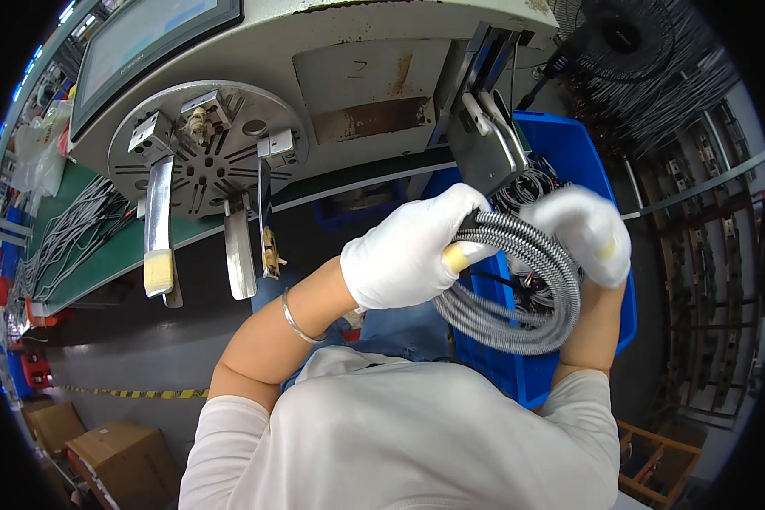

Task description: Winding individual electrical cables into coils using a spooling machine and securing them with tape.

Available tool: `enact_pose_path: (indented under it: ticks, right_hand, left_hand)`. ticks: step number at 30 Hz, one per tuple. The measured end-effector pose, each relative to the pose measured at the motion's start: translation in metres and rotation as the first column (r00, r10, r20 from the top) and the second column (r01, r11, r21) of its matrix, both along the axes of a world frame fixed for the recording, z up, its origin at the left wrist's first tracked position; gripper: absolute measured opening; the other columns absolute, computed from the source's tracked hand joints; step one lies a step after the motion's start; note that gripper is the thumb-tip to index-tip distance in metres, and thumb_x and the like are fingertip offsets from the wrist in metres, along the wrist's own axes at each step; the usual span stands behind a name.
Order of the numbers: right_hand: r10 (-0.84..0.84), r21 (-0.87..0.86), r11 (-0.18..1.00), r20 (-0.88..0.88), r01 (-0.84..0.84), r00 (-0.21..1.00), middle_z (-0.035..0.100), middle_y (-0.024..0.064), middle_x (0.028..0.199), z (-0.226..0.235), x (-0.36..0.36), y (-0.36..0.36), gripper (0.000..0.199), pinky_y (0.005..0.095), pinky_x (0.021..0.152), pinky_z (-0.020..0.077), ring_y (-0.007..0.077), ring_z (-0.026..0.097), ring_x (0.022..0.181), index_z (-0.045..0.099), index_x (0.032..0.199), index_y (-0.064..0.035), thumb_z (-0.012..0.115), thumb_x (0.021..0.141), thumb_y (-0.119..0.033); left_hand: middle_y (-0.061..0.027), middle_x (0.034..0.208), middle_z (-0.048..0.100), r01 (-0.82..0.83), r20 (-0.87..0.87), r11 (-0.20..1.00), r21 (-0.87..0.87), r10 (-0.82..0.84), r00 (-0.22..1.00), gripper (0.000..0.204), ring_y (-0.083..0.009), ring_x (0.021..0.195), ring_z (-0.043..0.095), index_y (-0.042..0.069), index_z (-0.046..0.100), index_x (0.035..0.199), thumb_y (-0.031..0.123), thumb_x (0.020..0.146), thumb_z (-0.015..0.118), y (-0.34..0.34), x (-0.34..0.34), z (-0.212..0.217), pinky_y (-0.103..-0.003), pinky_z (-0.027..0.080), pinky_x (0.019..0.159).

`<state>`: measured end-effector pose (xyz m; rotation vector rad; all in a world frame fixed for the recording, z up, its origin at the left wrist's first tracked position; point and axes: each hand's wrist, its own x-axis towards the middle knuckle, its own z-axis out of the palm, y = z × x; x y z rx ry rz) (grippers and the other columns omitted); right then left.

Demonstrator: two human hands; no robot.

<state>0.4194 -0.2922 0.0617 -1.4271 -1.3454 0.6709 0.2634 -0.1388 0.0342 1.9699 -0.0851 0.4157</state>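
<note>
A coil of black-and-grey braided cable (561, 297) hangs in front of me, its lower loops smeared by motion. My left hand (416, 251), in a white glove with a yellow-wrapped thumb, is closed round the upper left of the coil. Beside the coil's upper right is my right hand (588, 236), gloved in white too. Motion blurs its fingers, so whether they grip the cable cannot be made out. Beneath both hands stands a blue bin (627, 310) with more coiled cables (531, 187) inside.
At the upper left, a slotted metal disc (208, 166) with long metal arms (240, 255) projects from a worn machine (374, 76) with a screen (149, 47). Grey cables (76, 225) lie on a green bench. A black fan (620, 38) and metal rack (705, 246) stand right.
</note>
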Motion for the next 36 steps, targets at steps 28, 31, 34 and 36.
enact_pose_path:
  ticks: [28, 31, 34, 36]
  right_hand:
    - [-0.334, 0.463, 0.772, -0.287, 0.436, 0.898, 0.061, 0.0038, 0.079, -0.067, 0.105, 0.076, 0.008, 0.0254, 0.059, 0.0477, 0.0114, 0.056, 0.068, 0.059, 0.086, -0.0029, 0.061, 0.088, -0.011]
    - [-0.722, 0.456, 0.67, 0.217, 0.586, 0.657, 0.066, 0.0073, 0.083, -0.057, 0.105, 0.099, 0.008, 0.0316, 0.071, 0.0507, 0.0195, 0.063, 0.077, 0.062, 0.084, 0.0002, 0.061, 0.085, -0.008]
    - [-0.622, 0.441, 0.72, 0.069, 0.536, 0.78, 0.062, 0.0071, 0.09, -0.076, 0.112, 0.122, 0.011, 0.0292, 0.074, 0.0508, 0.0164, 0.059, 0.082, 0.057, 0.095, -0.0006, 0.061, 0.086, -0.005]
    - [-0.562, 0.435, 0.742, -0.011, 0.51, 0.827, 0.059, 0.007, 0.093, -0.087, 0.115, 0.132, 0.016, 0.0279, 0.075, 0.0509, 0.0149, 0.058, 0.084, 0.055, 0.1, -0.001, 0.062, 0.086, -0.004]
  left_hand:
    - [-0.0101, 0.096, 0.065, 0.276, 0.468, 0.643, -0.714, 0.146, 0.872, 0.031, -0.0172, 0.084, 0.064, -0.001, 0.055, 0.111, 0.014, 0.086, 0.065, 0.037, 0.124, -0.054, -0.031, 0.052, 0.074]
    - [-0.0093, 0.092, 0.066, -0.193, 0.295, 0.854, -0.483, 0.366, 0.883, 0.018, -0.0169, 0.077, 0.064, -0.002, 0.06, 0.1, 0.009, 0.086, 0.063, 0.041, 0.134, -0.033, -0.028, 0.052, 0.069]
    - [-0.0088, 0.092, 0.066, -0.44, 0.332, 0.855, -0.275, 0.514, 0.791, 0.012, -0.0169, 0.075, 0.064, -0.003, 0.062, 0.096, 0.006, 0.087, 0.062, 0.05, 0.142, -0.033, -0.028, 0.052, 0.069]
    - [-0.0086, 0.094, 0.065, -0.487, 0.504, 0.839, -0.241, 0.538, 0.676, 0.014, -0.0172, 0.077, 0.063, -0.002, 0.061, 0.098, 0.006, 0.087, 0.062, 0.057, 0.147, -0.04, -0.028, 0.052, 0.072]
